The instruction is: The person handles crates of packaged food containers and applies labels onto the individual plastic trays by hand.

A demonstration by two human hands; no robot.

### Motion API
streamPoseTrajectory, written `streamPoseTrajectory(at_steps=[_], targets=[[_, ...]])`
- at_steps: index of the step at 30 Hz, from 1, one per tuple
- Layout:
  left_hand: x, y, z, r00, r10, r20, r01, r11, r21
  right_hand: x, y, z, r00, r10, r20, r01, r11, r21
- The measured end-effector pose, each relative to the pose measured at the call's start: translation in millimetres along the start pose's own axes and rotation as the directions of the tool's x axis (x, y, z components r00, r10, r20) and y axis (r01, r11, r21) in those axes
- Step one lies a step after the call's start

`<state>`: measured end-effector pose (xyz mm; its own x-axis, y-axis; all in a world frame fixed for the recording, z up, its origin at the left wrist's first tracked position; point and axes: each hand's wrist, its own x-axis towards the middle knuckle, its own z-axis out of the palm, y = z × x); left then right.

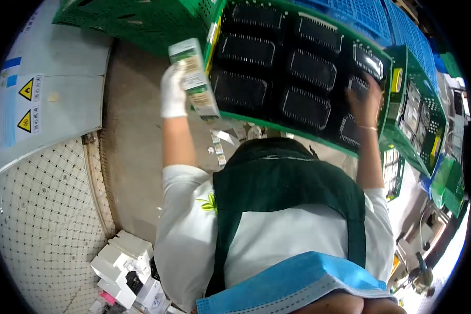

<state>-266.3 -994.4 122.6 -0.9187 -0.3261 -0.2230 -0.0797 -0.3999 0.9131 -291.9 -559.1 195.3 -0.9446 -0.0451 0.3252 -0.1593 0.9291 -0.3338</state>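
My left hand (174, 93), in a white glove, is closed around a long strip of printed labels (195, 76) in white, green and tan. It holds the strip upright beside the left end of a green plastic crate (214, 31). My bare right hand (369, 104) reaches over the crate's right side, with thumb and fingers apart over a black plastic tray (357, 82). Its fingertips are blurred, so I cannot tell whether they touch the tray. Several more black trays (312, 69) with clear, shiny tops and ridged edges lie in rows inside the crate.
More green crates (411, 141) holding packs stand at the right, and blue crates (361, 18) at the back. A grey cabinet (63, 99) with warning signs stands left. White boxes (123, 261) lie lower left. Paper scraps (224, 137) are on the floor (136, 157) below the crate.
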Motion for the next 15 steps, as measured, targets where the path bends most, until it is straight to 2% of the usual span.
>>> streamPoseTrajectory(at_steps=[1, 2, 3, 4, 5, 8, 10, 12, 14, 15], targets=[[-30.5, 24.8, 1.2, 0.999, 0.012, 0.045, -0.008, 0.996, -0.089, -2.4, -38.4, 14.9, 0.979, -0.138, 0.149, 0.096, 0.961, 0.258], [-51.6, 29.3, -14.7, 0.998, 0.055, 0.028, -0.051, 0.989, -0.137, -11.4, -80.5, 25.8, 0.919, -0.321, 0.227, 0.255, 0.926, 0.277], [-74.8, 35.8, -29.1, 0.997, 0.062, 0.036, -0.060, 0.997, -0.051, -23.7, -98.2, 60.3, 0.818, -0.514, 0.258, 0.407, 0.834, 0.372], [-93.9, 33.5, -49.4, 0.996, 0.086, 0.015, -0.086, 0.996, -0.006, -38.0, -119.1, 82.2, 0.758, -0.577, 0.303, 0.434, 0.794, 0.427], [-117.3, 43.0, -50.8, 0.995, 0.093, -0.027, -0.092, 0.996, 0.018, -47.5, -134.9, 103.6, 0.710, -0.623, 0.329, 0.526, 0.779, 0.341], [-168.9, 36.6, -86.5, 0.992, 0.042, -0.118, -0.036, 0.998, 0.052, -45.2, -159.5, 137.7, 0.732, -0.552, 0.399, 0.485, 0.834, 0.264], [-190.0, 26.7, -98.4, 0.985, -0.003, -0.173, 0.004, 1.000, 0.007, -38.1, -156.4, 153.1, 0.721, -0.571, 0.391, 0.523, 0.820, 0.233], [-208.9, 17.4, -109.0, 0.973, -0.053, -0.225, 0.045, 0.998, -0.040, -34.4, -148.0, 153.5, 0.630, -0.581, 0.516, 0.608, 0.782, 0.137], [-215.1, 7.6, -117.7, 0.953, -0.124, -0.276, 0.102, 0.990, -0.092, -37.9, -151.9, 150.4, 0.603, -0.538, 0.589, 0.618, 0.782, 0.083], [-218.1, 2.0, -118.5, 0.953, -0.117, -0.279, 0.091, 0.990, -0.105, -35.1, -151.8, 150.4, 0.602, -0.545, 0.583, 0.591, 0.796, 0.134]])
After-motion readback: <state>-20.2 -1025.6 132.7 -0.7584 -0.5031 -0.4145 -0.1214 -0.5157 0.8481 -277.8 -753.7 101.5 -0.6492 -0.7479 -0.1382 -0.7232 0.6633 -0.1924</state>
